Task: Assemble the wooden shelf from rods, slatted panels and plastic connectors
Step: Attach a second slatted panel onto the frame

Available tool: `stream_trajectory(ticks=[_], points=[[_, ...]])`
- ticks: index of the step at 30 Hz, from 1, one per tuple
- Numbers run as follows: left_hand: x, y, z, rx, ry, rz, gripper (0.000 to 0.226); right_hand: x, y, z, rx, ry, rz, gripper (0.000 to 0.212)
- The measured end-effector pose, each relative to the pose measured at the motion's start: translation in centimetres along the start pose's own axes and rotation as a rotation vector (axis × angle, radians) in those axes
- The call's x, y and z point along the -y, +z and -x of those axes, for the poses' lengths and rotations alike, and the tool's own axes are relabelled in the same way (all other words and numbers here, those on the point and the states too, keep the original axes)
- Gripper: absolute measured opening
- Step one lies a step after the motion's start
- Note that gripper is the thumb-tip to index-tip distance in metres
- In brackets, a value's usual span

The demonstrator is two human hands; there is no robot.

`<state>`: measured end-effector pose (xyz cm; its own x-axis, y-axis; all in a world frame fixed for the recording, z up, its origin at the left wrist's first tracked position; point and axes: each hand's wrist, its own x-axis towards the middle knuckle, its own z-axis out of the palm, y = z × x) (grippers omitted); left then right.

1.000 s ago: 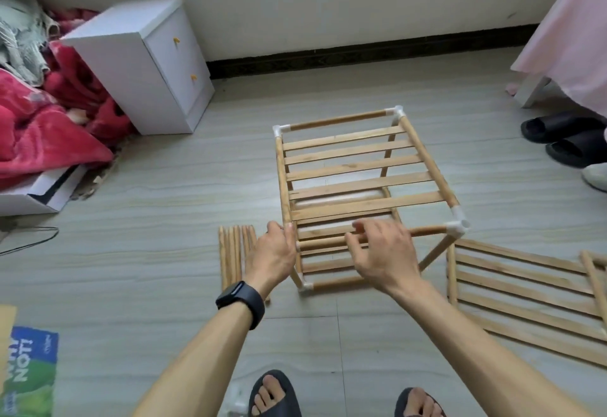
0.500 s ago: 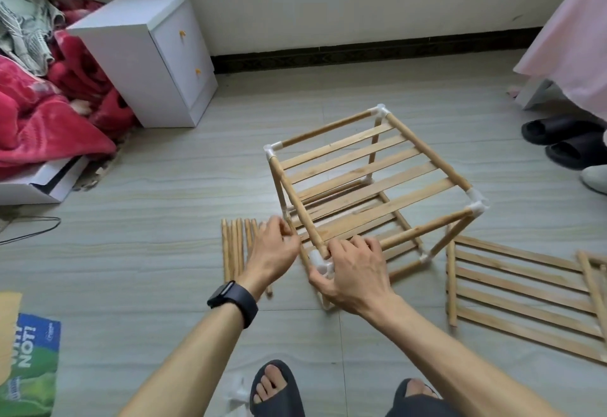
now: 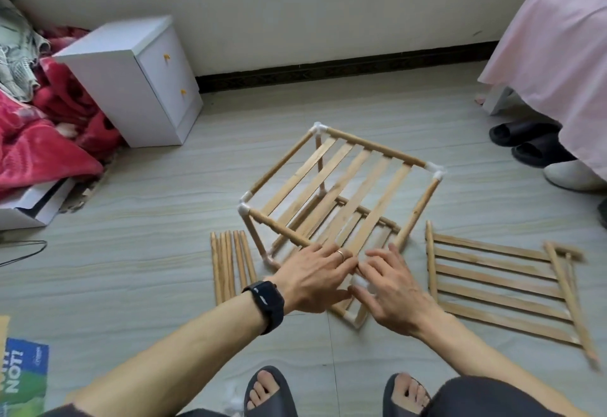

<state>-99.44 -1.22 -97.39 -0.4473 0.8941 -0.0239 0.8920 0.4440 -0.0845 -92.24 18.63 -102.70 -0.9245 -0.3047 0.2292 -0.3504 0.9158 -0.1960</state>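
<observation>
The part-built wooden shelf frame (image 3: 341, 183) stands on the floor, turned so one corner faces me. It has two slatted panels, upright rods and white plastic connectors (image 3: 244, 208) at its corners. My left hand (image 3: 315, 277) grips the near top rod, fingers over it and thumb beneath. At the near top corner my right hand (image 3: 392, 290) holds the frame, its thumb against the white connector (image 3: 360, 280) there. Several loose rods (image 3: 230, 265) lie side by side left of the frame. A loose slatted panel (image 3: 492, 285) lies flat to the right, with a long rod (image 3: 570, 301) across it.
A white two-drawer cabinet (image 3: 141, 78) and red bedding (image 3: 42, 131) stand at the left. Black slippers (image 3: 525, 141) and a pink cloth (image 3: 558, 39) are at the right. A printed leaflet (image 3: 23, 374) lies near left; my sandalled feet (image 3: 266, 390) are just below the frame.
The frame has been turned further clockwise on the floor, bringing a corner toward me. Both hands stayed on the near side and now meet at that corner.
</observation>
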Motion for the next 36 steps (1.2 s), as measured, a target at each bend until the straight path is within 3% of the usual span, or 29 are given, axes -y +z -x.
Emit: stream_trajectory(ticks=[9,16,19,23,31,36], points=[[-2.0,-0.1,-4.7,0.04,0.014,0.11,0.06,-4.4,-2.3,2.3,0.039,0.058,-0.088,0.059],[-2.4,1.0,-6.2,0.004,0.014,0.248,0.054,-7.3,-2.4,3.2,-0.011,-0.093,-0.048,0.05],[-2.5,1.6,-6.4,0.054,-0.042,0.292,0.06,-7.7,-1.8,3.6,-0.05,-0.154,-0.023,0.042],[-2.5,2.4,-6.3,0.104,-0.157,0.472,0.05,-7.8,-1.7,3.7,-0.068,-0.153,-0.099,0.035],[-1.8,1.0,-7.7,0.374,-0.13,0.541,0.07,-8.0,-1.7,3.8,0.017,-0.09,-0.126,0.041],[-1.8,0.7,-7.6,0.364,-0.136,0.585,0.054,-7.9,-1.8,3.7,0.028,-0.078,-0.114,0.04]])
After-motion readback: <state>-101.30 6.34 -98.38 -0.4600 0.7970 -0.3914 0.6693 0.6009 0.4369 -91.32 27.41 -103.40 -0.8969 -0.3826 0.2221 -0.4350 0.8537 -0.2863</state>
